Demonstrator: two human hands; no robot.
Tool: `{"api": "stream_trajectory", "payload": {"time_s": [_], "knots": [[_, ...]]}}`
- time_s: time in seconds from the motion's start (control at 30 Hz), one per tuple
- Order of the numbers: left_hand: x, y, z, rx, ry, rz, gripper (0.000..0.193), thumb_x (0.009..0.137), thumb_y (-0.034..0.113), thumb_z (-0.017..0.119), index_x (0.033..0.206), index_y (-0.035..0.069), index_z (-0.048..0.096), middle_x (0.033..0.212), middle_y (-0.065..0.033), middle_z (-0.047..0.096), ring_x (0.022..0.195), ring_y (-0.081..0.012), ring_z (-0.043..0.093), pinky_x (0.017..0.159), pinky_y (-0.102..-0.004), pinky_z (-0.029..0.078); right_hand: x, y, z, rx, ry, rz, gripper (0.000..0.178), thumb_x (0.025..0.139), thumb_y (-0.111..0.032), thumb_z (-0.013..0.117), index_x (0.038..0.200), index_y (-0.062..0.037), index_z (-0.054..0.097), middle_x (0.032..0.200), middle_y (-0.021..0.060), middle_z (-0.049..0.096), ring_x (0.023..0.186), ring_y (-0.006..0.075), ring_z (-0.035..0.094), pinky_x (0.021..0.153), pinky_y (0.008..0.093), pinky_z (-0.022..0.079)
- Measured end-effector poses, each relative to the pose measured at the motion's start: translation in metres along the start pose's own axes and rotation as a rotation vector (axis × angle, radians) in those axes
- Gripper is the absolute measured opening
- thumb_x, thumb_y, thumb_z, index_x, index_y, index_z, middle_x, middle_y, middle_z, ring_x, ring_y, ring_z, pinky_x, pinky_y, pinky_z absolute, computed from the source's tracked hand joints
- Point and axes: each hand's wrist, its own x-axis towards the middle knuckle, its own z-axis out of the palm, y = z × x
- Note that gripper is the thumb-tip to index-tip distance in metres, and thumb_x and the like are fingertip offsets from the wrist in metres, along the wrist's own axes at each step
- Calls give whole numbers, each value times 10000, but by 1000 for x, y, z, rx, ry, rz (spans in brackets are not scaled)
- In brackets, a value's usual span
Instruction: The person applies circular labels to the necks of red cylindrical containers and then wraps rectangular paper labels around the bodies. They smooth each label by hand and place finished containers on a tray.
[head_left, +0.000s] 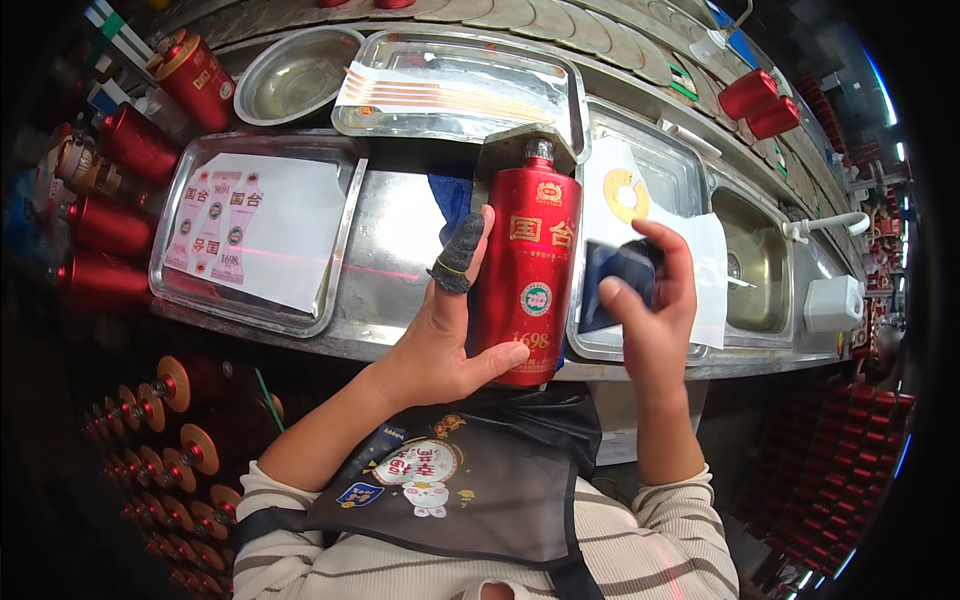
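Observation:
A red bottle (522,275) with gold lettering and a round green emblem stands out in the middle, its clear neck pointing away from me. My left hand (430,350) grips its left side, thumb across the lower front. A dark grey cover (458,255) wraps one finger of that hand. Just right of the bottle, my right hand (658,335) pinches a flat, dark blue square piece (622,278), slightly blurred; I cannot tell its exact kind. Behind the bottle's neck is a grey metal holder (500,152). Blue cloth (452,200) lies beside the bottle's left edge.
A metal tray (335,290) at left holds printed label sheets (255,275); another tray (480,45) holds gold-striped strips. At right are a tray with a gold ring label (625,195), a sink (745,285) and a white container (833,303). Red bottles (105,275) crowd the left.

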Motion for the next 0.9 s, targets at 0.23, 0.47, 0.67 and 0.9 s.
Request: {"api": "stream_trajectory", "payload": {"time_s": [0.23,0.47,0.67,0.9], "knots": [[2,5,0,106,3,57,1153,821,236,798,1626,54,-7,1686,-226,100,1544,-417,147,1242,-512,106,22,1,11,-648,-220,-675,290,807,2,785,1079,-1,685,851,119,683,697,210,655,630,301,522],[2,2,6,146,64,127,1160,813,289,797,1631,81,0,1683,-214,117,1542,-397,154,1241,-517,75,69,0,4,-567,-192,-760,256,821,31,772,1056,19,668,899,117,700,792,201,698,704,276,546],[0,3,0,155,18,73,1088,872,319,764,1619,-5,42,1701,-191,35,1569,-369,38,1252,-476,86,84,-16,14,-762,-132,-850,250,822,42,756,1057,-13,688,893,125,697,755,210,689,668,294,541],[-3,-6,4,171,107,141,1117,838,306,786,1622,65,28,1671,-209,136,1526,-412,172,1241,-531,83,79,-23,26,-907,-320,-991,322,725,70,752,1014,-66,712,819,68,632,671,234,561,601,348,474]]}}
